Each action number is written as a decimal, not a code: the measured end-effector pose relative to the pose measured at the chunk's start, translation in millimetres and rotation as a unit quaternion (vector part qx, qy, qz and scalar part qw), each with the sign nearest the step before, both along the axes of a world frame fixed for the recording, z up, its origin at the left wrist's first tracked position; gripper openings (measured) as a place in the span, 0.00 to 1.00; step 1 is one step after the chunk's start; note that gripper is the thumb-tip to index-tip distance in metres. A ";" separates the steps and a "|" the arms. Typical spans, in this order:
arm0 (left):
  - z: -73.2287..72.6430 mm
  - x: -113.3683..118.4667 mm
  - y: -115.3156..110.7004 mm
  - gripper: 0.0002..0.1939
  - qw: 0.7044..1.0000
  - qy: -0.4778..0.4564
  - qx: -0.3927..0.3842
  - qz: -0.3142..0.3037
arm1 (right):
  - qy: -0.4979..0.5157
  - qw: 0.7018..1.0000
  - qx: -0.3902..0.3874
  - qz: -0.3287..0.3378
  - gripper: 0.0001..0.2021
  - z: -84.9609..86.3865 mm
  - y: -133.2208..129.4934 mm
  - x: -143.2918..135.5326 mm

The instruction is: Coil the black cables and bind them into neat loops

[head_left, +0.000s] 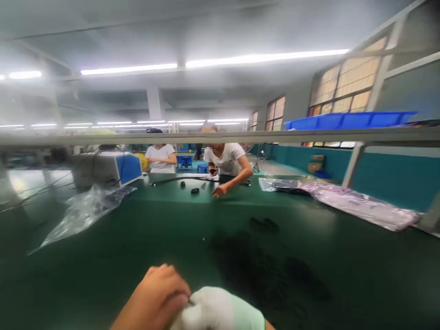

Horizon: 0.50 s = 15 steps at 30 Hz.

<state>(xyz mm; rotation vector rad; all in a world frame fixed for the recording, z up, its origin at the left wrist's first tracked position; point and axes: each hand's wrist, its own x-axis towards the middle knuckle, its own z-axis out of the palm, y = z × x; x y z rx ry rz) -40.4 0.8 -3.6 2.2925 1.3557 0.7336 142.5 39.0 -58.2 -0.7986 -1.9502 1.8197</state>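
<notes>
My left hand (158, 295) is bare and closed, its fingers curled at the lower middle of the view. Against it on the right is my right hand (215, 309), in a white glove with a pale green cuff. The fingertips of both hands meet, and a small dark bit shows between them, too small to name. Both hands are over the near part of the green table (137, 247). A spread of black pieces (254, 266), blurred, lies on the table to the right of my hands.
Clear plastic (85, 211) lies at left, wrapped pinkish material (364, 204) at right. A person (228, 160) leans over the far edge near small black rings (195, 190); another person (161, 158) is behind. A blue tray (350, 121) rests on the overhead shelf (240, 137).
</notes>
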 end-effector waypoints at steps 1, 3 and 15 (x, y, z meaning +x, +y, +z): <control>4.6 4.2 0.1 0.10 1.000 -0.004 -0.018 -0.014 | 0.039 0.998 -0.045 0.016 0.23 -4.4 -3.1 -2.1; 10.1 8.9 3.4 0.09 0.998 -0.034 -0.048 -0.031 | 0.116 0.979 -0.163 0.046 0.25 -12.0 -10.2 -5.8; -77.0 7.9 8.0 0.15 0.988 0.105 0.056 0.099 | 0.411 0.859 -0.300 -0.068 0.19 17.3 4.3 33.4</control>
